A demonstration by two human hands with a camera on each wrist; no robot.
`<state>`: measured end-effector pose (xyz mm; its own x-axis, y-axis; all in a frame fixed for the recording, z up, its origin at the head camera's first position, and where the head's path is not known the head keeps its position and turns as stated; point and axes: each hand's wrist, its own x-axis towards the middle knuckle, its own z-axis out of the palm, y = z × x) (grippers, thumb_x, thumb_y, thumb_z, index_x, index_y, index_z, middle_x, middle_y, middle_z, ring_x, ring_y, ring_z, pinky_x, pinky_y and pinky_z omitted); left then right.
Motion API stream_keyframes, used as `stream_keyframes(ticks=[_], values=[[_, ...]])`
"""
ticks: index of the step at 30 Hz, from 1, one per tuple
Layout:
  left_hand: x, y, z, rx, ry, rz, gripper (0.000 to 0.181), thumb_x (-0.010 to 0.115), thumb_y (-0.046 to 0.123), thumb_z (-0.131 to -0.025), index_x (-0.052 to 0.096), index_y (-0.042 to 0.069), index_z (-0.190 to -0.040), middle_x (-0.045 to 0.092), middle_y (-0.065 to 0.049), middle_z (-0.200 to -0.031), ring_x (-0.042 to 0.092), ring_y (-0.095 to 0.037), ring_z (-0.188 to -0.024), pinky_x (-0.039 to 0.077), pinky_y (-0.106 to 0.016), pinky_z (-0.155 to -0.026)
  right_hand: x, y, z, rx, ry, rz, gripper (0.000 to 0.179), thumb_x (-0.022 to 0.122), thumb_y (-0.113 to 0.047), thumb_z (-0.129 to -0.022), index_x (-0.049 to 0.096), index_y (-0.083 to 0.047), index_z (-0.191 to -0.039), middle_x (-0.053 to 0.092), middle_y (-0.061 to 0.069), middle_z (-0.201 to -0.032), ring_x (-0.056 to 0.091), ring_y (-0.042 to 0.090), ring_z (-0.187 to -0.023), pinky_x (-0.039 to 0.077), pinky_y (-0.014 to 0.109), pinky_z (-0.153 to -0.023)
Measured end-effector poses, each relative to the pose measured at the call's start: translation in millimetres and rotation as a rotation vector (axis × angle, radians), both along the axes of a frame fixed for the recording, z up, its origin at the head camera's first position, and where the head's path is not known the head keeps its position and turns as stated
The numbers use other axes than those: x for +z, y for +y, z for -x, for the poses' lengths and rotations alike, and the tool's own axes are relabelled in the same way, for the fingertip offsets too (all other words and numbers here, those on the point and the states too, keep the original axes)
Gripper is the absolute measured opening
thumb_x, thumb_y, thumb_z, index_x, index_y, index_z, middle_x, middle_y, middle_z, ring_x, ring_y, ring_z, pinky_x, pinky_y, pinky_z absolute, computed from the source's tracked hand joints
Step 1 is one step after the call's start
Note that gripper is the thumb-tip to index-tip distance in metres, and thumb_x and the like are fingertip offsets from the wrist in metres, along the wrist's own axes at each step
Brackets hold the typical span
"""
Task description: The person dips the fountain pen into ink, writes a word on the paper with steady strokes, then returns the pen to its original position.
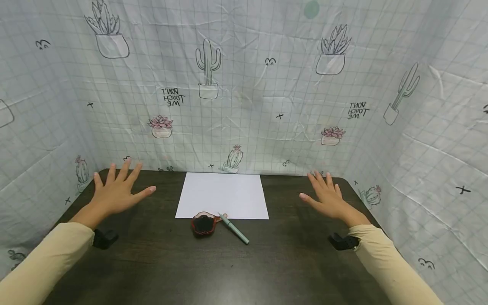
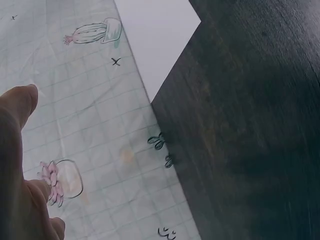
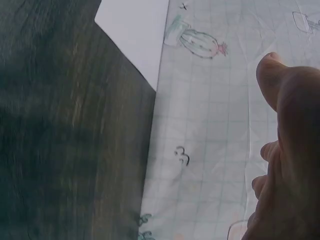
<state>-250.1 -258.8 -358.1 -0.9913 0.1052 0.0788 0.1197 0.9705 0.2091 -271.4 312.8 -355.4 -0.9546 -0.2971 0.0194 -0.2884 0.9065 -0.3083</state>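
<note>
My left hand [image 1: 114, 192] is held out on the left side of the dark table, fingers spread and nothing in it. On the right, my right hand [image 1: 328, 198] likewise has its fingers spread and holds nothing. Between them a white sheet of paper [image 1: 223, 195] lies at the back of the table. A small dark red dish with a short handle and black contents [image 1: 203, 224] sits at the paper's front edge. Beside it a pale green pen [image 1: 236, 231] lies diagonally, its tip over the dish's handle. In both wrist views only a corner of the paper shows beyond the hand.
The dark wooden table [image 1: 160, 271] is enclosed at the back and sides by white gridded cloth [image 1: 244, 106] printed with potted cacti. Beige sleeves [image 1: 45, 262] cover the forearms, and a black strap [image 1: 104, 239] shows at the left wrist.
</note>
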Motion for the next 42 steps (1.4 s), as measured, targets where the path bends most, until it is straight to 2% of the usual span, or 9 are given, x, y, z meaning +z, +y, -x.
stream_keyframes(ticks=[6,12,16,23,28,34,42], values=[[-15.7,12.5,12.8,-0.02,-0.029,-0.009,0.098,0.035,0.077,-0.086,0.002,0.017,-0.156,-0.01,-0.022,-0.158,-0.015,-0.055,-0.137,-0.022,-0.074,-0.094,-9.6,-15,-0.1,0.051,-0.003,0.046,0.081,0.044,-0.053,-0.098,0.007,-0.009,-0.156,-0.003,0.023,-0.159,-0.017,0.048,-0.141,-0.004,0.074,-0.103],[-36.8,31.3,25.3,-0.054,-0.046,-0.032,0.096,0.035,0.076,-0.088,0.006,0.016,-0.156,-0.006,-0.022,-0.159,-0.012,-0.055,-0.139,-0.022,-0.074,-0.095,-22.9,-35,0.3,0.114,-0.016,0.09,0.077,0.044,-0.049,-0.099,0.011,-0.009,-0.155,0.0,0.021,-0.16,-0.012,0.048,-0.142,0.0,0.074,-0.103],[-52.2,45.9,33.1,-0.099,-0.056,-0.048,0.092,0.039,0.071,-0.09,0.008,0.014,-0.156,-0.003,-0.02,-0.16,-0.009,-0.052,-0.141,-0.016,-0.075,-0.098,-32.7,-51,-0.9,0.164,-0.058,0.145,0.075,0.045,-0.046,-0.1,0.011,-0.009,-0.155,0.0,0.019,-0.16,-0.013,0.045,-0.143,0.001,0.073,-0.105],[-82.7,67.7,42.4,-0.179,-0.075,-0.048,0.088,0.045,0.064,-0.092,0.016,0.009,-0.155,0.007,-0.018,-0.16,0.004,-0.049,-0.142,0.003,-0.076,-0.102,-48.4,-77,-5.5,0.233,-0.136,0.229,0.073,0.046,-0.044,-0.1,0.011,-0.011,-0.156,0.001,0.016,-0.161,-0.014,0.041,-0.144,0.002,0.071,-0.107],[-100.7,73.5,46.1,-0.203,-0.105,-0.085,0.085,0.046,0.06,-0.094,0.017,0.008,-0.154,0.008,-0.019,-0.16,0.007,-0.048,-0.143,0.005,-0.075,-0.103,-56.5,-92,-7.7,0.259,-0.186,0.304,0.073,0.048,-0.042,-0.1,0.013,-0.011,-0.155,0.002,0.015,-0.161,-0.013,0.039,-0.145,0.005,0.068,-0.109],[-111.0,75.7,49.0,-0.249,-0.188,-0.094,0.084,0.042,0.059,-0.096,0.012,0.008,-0.155,0.004,-0.019,-0.16,0.005,-0.047,-0.143,0.005,-0.074,-0.105,-65.8,-102,-9.7,0.275,-0.211,0.339,0.071,0.048,-0.042,-0.1,0.015,-0.013,-0.156,0.007,0.012,-0.161,-0.01,0.038,-0.145,0.007,0.065,-0.111],[-112.1,81.2,50.2,-0.272,-0.227,-0.062,0.083,0.039,0.062,-0.095,0.016,0.009,-0.155,0.009,-0.019,-0.159,0.005,-0.049,-0.143,0.003,-0.075,-0.103,-72.8,-111,-11.4,0.27,-0.227,0.385,0.071,0.049,-0.042,-0.099,0.017,-0.012,-0.155,0.012,0.014,-0.16,-0.001,0.042,-0.145,0.01,0.061,-0.113]])
